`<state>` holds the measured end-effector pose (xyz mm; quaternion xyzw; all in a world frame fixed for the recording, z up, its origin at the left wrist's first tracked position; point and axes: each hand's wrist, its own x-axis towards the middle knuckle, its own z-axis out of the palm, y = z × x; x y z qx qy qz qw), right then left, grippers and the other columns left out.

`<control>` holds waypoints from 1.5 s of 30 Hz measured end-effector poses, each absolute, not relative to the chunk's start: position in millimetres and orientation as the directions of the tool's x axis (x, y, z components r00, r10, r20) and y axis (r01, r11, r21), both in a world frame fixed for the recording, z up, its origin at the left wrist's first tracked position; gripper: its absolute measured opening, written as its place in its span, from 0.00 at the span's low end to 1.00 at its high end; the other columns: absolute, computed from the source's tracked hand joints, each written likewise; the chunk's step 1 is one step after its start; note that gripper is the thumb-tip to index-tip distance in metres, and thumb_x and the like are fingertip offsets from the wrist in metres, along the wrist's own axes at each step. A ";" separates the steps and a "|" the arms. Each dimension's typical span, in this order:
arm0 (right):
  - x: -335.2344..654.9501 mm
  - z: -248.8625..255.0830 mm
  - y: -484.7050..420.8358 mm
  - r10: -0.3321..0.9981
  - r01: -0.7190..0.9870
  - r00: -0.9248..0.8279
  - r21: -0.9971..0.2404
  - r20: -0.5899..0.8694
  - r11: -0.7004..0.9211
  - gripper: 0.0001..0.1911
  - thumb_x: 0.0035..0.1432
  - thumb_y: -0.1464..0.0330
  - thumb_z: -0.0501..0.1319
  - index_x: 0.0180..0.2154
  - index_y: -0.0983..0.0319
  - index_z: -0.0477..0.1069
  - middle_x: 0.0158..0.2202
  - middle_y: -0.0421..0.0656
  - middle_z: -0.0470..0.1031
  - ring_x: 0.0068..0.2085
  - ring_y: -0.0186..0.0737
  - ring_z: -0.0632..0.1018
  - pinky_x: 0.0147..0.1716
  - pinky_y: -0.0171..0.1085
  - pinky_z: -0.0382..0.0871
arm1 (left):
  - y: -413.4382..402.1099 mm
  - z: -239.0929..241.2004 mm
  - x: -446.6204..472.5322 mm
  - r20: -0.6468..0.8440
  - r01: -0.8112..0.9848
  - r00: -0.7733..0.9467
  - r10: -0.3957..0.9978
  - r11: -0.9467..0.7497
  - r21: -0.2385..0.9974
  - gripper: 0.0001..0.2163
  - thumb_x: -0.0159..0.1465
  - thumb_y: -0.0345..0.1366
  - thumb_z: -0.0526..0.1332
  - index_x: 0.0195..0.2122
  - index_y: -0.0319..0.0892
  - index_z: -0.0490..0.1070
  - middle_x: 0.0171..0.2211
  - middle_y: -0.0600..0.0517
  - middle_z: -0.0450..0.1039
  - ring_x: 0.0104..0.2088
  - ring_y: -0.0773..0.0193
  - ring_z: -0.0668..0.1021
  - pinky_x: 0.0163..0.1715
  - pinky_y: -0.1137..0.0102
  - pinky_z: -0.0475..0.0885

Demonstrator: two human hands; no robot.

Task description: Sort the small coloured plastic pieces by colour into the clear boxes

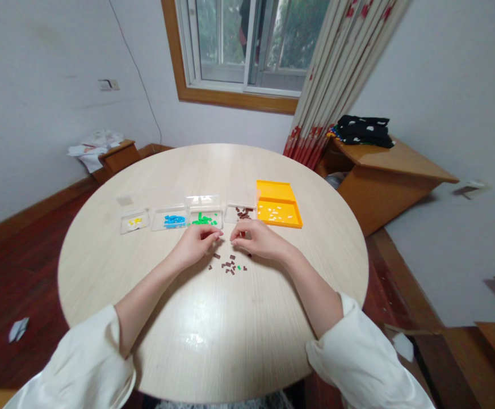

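Observation:
My left hand [197, 243] hovers just in front of the clear box of green pieces [205, 219], thumb and fingertips drawn together. Facing it, my right hand [258, 238] is also pinched, near the clear box of brown pieces [244, 213]. Whatever either pinch holds is too small or hidden to make out. On the table below the hands lie several loose small brown building pieces [229, 265], with one green piece [239, 267] among them. The fingertips of the two hands are apart, with a narrow gap between.
Left of the green box stand a clear box with blue pieces [174, 220] and a small one with yellow pieces [135, 222]. An open orange case [298, 216] with white pieces stands at right. All rest on the round table [247, 341]. Dark folded cloth [364, 131] lies on a side cabinet.

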<state>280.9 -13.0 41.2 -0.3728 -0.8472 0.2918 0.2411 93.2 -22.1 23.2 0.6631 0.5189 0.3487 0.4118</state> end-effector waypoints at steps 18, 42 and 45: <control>277.9 43.8 -16.1 0.760 0.445 -0.631 -0.728 0.159 0.521 0.06 0.47 0.72 0.65 0.22 0.65 0.69 0.23 0.37 0.68 0.27 0.30 0.68 0.29 0.31 0.60 | -17.5 23.2 89.8 0.133 0.373 0.052 0.990 -0.143 0.917 0.06 0.52 0.36 0.61 0.25 0.39 0.72 0.21 0.53 0.69 0.22 0.69 0.66 0.24 0.71 0.63; 278.0 47.5 -17.9 0.821 0.458 -0.560 -0.783 0.112 0.420 0.02 0.49 0.74 0.61 0.26 0.65 0.73 0.25 0.40 0.73 0.29 0.31 0.72 0.30 0.32 0.63 | -9.0 28.1 77.6 0.287 0.456 -0.019 0.958 -0.247 0.855 0.11 0.56 0.40 0.58 0.29 0.39 0.76 0.28 0.49 0.76 0.25 0.66 0.70 0.29 0.71 0.64; 275.3 46.7 -15.9 0.855 0.425 -0.435 -0.773 0.282 0.471 0.02 0.50 0.73 0.61 0.27 0.64 0.73 0.29 0.42 0.75 0.33 0.34 0.74 0.35 0.34 0.64 | -16.8 32.0 86.5 0.120 0.297 0.188 0.975 -0.173 0.939 0.14 0.56 0.44 0.57 0.24 0.39 0.75 0.25 0.49 0.73 0.22 0.69 0.67 0.24 0.71 0.61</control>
